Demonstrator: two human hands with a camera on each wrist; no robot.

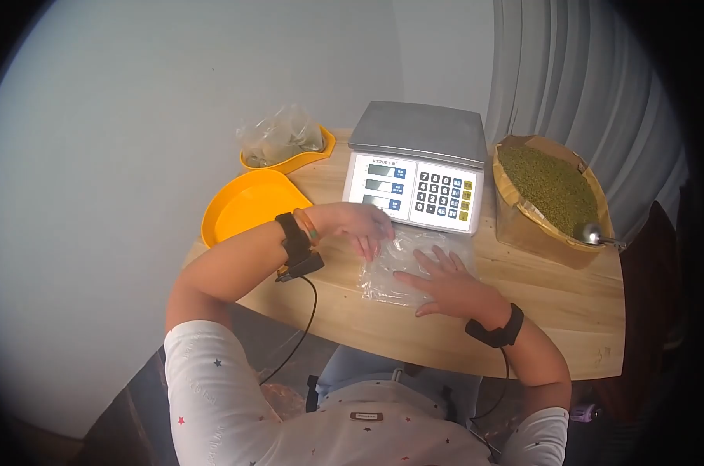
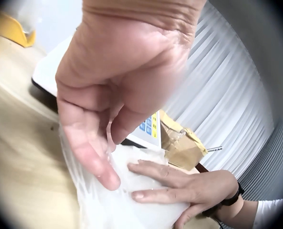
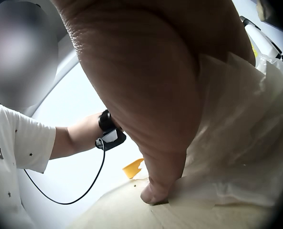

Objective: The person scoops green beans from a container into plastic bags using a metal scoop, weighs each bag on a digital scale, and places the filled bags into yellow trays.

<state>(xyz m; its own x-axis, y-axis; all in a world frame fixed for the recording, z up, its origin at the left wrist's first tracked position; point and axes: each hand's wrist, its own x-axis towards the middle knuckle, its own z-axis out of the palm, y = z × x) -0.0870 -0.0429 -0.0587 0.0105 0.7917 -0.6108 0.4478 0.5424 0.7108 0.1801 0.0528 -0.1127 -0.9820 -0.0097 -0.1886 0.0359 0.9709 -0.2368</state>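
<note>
A stack of clear plastic bags [image 1: 395, 279] lies on the table in front of the scale. My right hand [image 1: 454, 289] rests on the bags with its fingers spread. In the right wrist view, the right thumb [image 3: 155, 193] reaches down to the tabletop beside the plastic [image 3: 227, 167]. At the far left corner of the stack, my left hand [image 1: 360, 225] pinches the plastic between thumb and forefinger. Its other fingers lie along the bags [image 2: 103, 205] in the left wrist view.
A digital scale [image 1: 418, 140] with a bare grey platform stands behind the bags. To its right is a box [image 1: 515, 221] of small green grains with a metal scoop [image 1: 593, 234]. At left sit a yellow scoop tray [image 1: 243, 206] and another yellow scoop [image 1: 321, 151] bearing a filled bag [image 1: 278, 144].
</note>
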